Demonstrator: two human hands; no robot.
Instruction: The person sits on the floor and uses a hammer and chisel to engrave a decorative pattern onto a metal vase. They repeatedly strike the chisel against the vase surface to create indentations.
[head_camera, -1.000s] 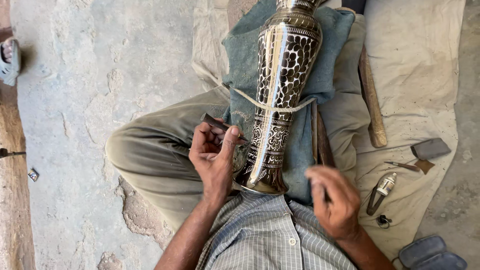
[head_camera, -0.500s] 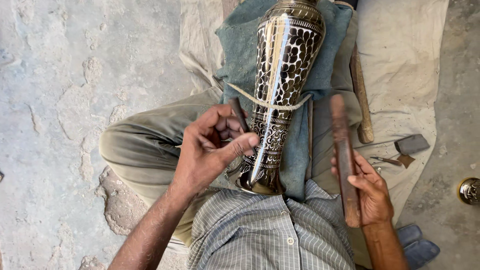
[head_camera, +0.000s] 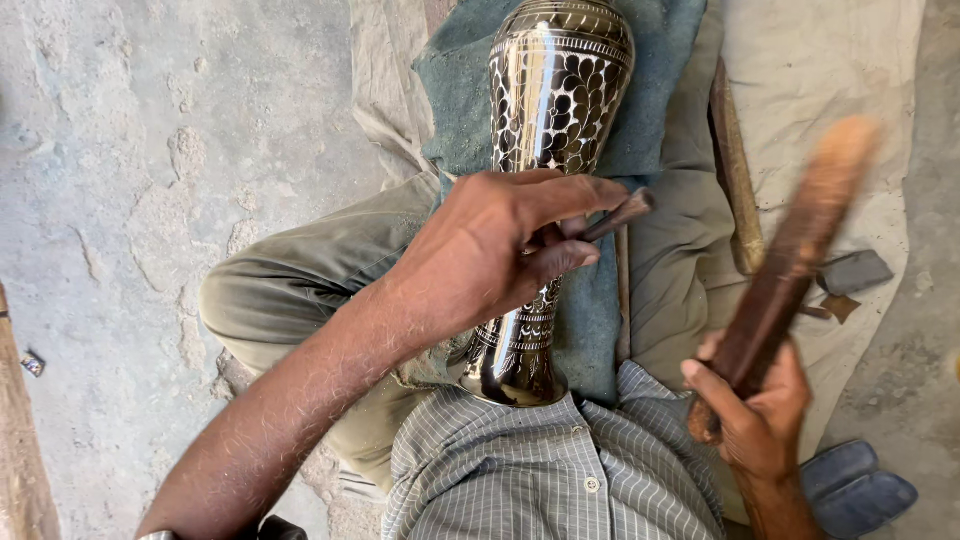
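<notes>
Clearly the metal vase (head_camera: 555, 120) lying along my lap is heavy, rigid and slick; my left hand (head_camera: 490, 250) pinches a small chisel (head_camera: 618, 215) against its narrow waist, while my right hand (head_camera: 755, 415) grips a wooden mallet (head_camera: 790, 250).

Black-patterned silver vase (head_camera: 560, 100); teal cloth (head_camera: 660, 90)

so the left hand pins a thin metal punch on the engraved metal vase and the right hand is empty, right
Not quite: the right hand is not empty. It grips a long brown wooden stick, seen in the head view. The left hand does pin the thin metal punch on the engraved metal vase.
</notes>
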